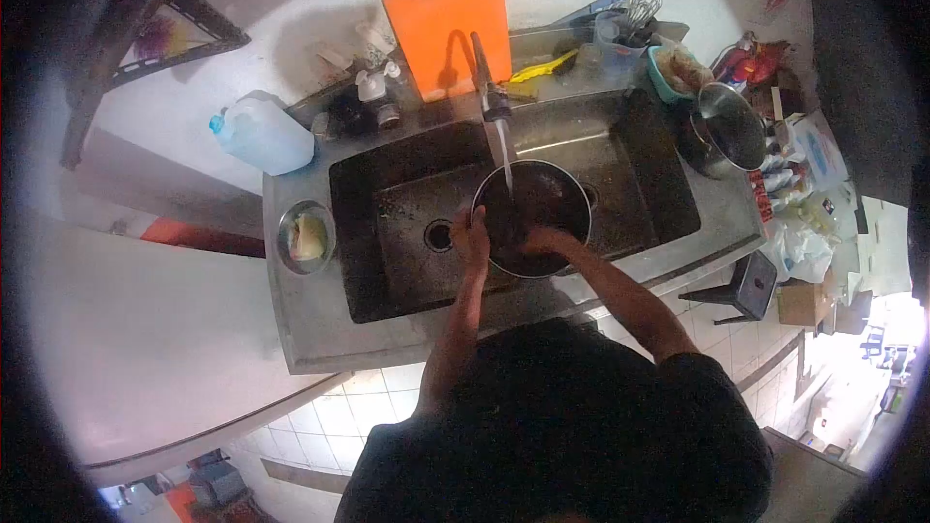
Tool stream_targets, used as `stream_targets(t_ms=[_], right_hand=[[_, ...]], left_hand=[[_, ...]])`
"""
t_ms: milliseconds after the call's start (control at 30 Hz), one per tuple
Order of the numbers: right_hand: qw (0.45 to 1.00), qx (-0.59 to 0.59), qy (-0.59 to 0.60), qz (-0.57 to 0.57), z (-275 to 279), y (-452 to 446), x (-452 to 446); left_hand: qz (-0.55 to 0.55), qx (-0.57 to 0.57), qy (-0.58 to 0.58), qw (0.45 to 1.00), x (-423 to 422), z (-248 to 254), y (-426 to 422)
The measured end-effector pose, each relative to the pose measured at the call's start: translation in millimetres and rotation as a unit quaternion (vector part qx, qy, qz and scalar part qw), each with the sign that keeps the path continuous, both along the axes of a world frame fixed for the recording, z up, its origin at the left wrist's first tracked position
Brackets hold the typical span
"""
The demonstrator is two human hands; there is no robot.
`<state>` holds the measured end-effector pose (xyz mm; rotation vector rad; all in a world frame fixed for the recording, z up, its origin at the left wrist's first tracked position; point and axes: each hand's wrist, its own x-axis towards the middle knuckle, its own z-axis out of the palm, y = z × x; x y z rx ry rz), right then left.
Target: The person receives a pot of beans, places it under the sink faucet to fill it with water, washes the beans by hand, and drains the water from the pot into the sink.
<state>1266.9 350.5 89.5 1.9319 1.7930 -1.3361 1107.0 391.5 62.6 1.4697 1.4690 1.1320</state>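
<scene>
A dark round pan with a pale rim is held over the sink, under the running tap. Water falls from the spout into it. My left hand grips the pan's left rim, thumb up along the side. Inside the pan, near its lower edge, is my right hand, its fingers curled. Something dark seems to be at those fingertips, but I cannot make it out. Below the pan lies the steel double sink, with a drain hole showing in the left basin.
An orange cutting board leans on the wall behind the tap. At the left stand a large plastic jug and a metal bowl with food in it. A metal pot, a teal basin and a whisk are at the right.
</scene>
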Motion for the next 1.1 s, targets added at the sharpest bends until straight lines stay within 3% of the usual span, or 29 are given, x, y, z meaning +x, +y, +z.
stream_targets(t_ms=[33,100,167,233,400,500,533,600,667,733,800,867,933,967,1100], right_hand=[[1.0,-0.001,0.0,-0.001,-19,-2,-2],[0.982,0.174,0.073,0.001,-80,1,-7],[0.98,0.167,0.106,-0.022,-121,7,-9],[0.976,0.164,0.135,-0.044,-120,13,-9],[0.927,0.292,0.189,-0.14,-99,9,-32],[0.92,0.329,0.195,-0.088,-134,18,-33],[0.92,0.326,0.197,-0.088,-117,18,-33],[0.961,0.27,0.042,0.03,-57,23,-30],[0.964,0.258,-0.023,0.067,-50,31,-18],[0.961,0.241,-0.086,0.105,-55,30,-4],[0.94,0.305,-0.098,0.117,-62,30,10],[0.935,0.343,-0.049,0.081,-142,39,32],[0.926,0.374,0.0,0.046,-140,42,37],[0.945,0.324,0.002,0.033,-140,39,43],[0.988,0.154,0.007,-0.024,-43,37,53]], left_hand=[[-0.01,-0.002,-0.003,1.0,-1,0,1],[-0.018,-0.004,-0.004,1.0,-2,1,0],[-0.02,0.029,-0.031,0.999,-1,6,-2],[-0.016,0.009,-0.042,0.999,2,6,-1],[-0.031,-0.05,-0.064,0.996,-4,3,1],[-0.036,-0.035,-0.044,0.998,-5,2,-1],[-0.047,-0.007,-0.07,0.996,-7,-22,5],[-0.057,0.023,-0.097,0.993,-7,-30,8],[0.0,0.048,0.021,0.999,-1,-12,3],[-0.007,-0.003,0.015,1.0,-4,-9,0],[-0.014,-0.051,0.01,0.999,-6,-4,1],[-0.019,-0.032,0.105,0.994,-4,1,4],[-0.004,0.006,0.06,0.998,-1,-11,6],[0.004,0.022,0.039,0.999,-1,-17,4],[-0.002,0.048,-0.024,0.999,-4,-8,1]])
